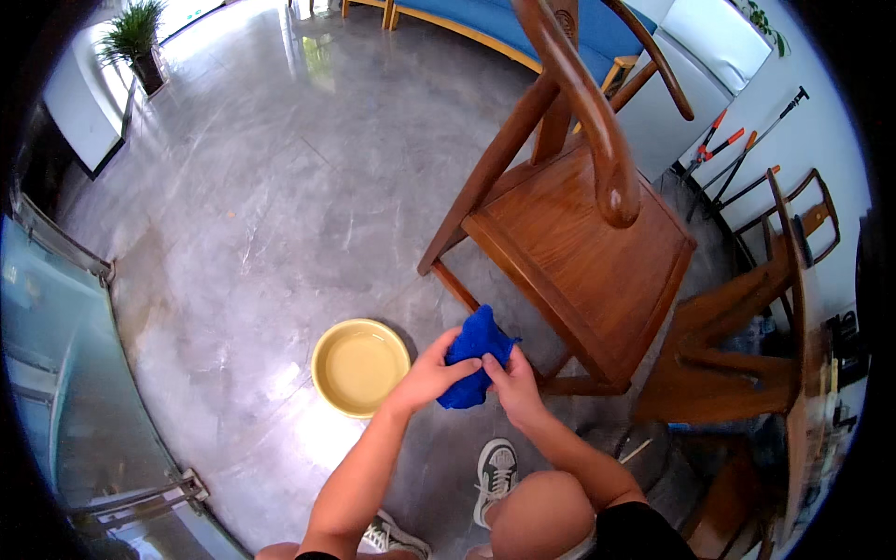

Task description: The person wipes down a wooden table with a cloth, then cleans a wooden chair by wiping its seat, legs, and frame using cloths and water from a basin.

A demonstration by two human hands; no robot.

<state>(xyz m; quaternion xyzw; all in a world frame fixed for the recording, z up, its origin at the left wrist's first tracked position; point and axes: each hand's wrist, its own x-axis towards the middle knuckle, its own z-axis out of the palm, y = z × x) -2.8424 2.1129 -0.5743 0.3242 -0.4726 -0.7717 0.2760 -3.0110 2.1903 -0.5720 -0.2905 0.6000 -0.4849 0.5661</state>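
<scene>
A bunched blue cloth (477,360) is held up between my two hands, in front of the chair's lower rail. My left hand (437,369) grips its left side, thumb lying across the front. On the right side, my right hand (513,378) pinches the cloth, and the two thumb tips nearly meet. Just left of my hands a yellow basin (360,367) stands on the floor; it seems to hold clear water. A brown wooden armchair (574,231) with curved arms stands upright beyond my hands to the right. The fingers behind the cloth are mostly hidden.
At the right is a wooden table (728,364) on thick legs. Red-handled loppers (714,143) lean on the wall behind. A glass door (84,392) edges the left side. A potted plant (143,52) and a blue-cushioned bench (469,17) stand farther off.
</scene>
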